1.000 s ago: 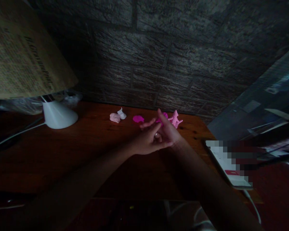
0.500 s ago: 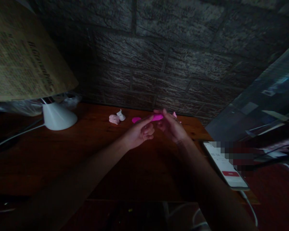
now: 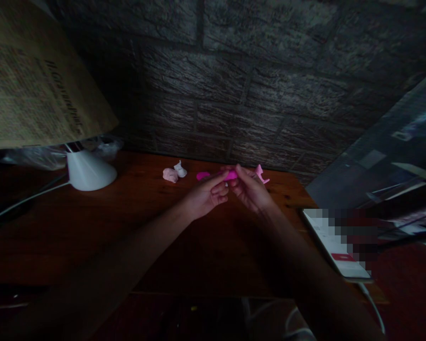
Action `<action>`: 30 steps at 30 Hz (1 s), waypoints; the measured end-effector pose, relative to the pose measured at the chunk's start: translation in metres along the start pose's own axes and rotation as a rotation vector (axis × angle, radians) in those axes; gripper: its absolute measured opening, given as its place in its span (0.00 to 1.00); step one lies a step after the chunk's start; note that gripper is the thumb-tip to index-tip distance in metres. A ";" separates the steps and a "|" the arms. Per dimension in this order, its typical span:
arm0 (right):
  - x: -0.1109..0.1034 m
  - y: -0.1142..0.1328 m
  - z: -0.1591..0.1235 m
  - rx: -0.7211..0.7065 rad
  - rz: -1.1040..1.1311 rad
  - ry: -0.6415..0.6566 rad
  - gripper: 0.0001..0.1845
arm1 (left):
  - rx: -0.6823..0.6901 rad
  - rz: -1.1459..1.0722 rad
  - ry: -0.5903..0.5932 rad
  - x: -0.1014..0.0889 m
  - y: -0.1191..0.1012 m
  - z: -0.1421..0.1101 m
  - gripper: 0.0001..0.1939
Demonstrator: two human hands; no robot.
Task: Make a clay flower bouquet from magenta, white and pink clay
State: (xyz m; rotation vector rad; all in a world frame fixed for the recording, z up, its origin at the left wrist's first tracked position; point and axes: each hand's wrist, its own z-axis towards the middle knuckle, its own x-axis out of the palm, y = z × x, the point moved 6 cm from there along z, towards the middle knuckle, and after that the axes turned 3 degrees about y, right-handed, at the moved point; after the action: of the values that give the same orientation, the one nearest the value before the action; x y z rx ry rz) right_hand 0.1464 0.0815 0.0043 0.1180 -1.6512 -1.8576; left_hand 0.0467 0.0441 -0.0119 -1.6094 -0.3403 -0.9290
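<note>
Between my two hands is a bright pink lump that looks like modelling clay (image 3: 230, 175). My left hand (image 3: 210, 194) pinches its left end, fingers curled under. My right hand (image 3: 250, 189) is closed on its right end with thumb and fingers. Behind my left hand lies another bright pink piece (image 3: 202, 175) on the table. A pale pink lump (image 3: 170, 175) and a white piece (image 3: 180, 169) rest side by side to the left. Just past my right hand is a light pink piece with pointed ends (image 3: 261, 174), partly hidden.
A lamp with a white base (image 3: 90, 170) and a printed paper shade (image 3: 49, 85) stands at the left on the wooden table (image 3: 145, 208). A phone (image 3: 335, 246) with a white cable lies at the right edge. A brick wall (image 3: 216, 85) rises behind.
My right hand's fingers have closed in around the bright pink lump, and less of it shows. More of the light pink piece behind my right hand is visible.
</note>
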 end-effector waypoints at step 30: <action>0.000 0.000 -0.002 0.045 0.023 -0.032 0.12 | 0.089 0.106 -0.088 -0.003 -0.010 0.000 0.07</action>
State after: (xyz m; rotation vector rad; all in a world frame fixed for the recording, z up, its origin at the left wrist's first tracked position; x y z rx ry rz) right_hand 0.1472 0.0801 0.0043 0.0877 -1.7096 -1.8150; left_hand 0.0379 0.0473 -0.0074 -1.5742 -0.3493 -0.7547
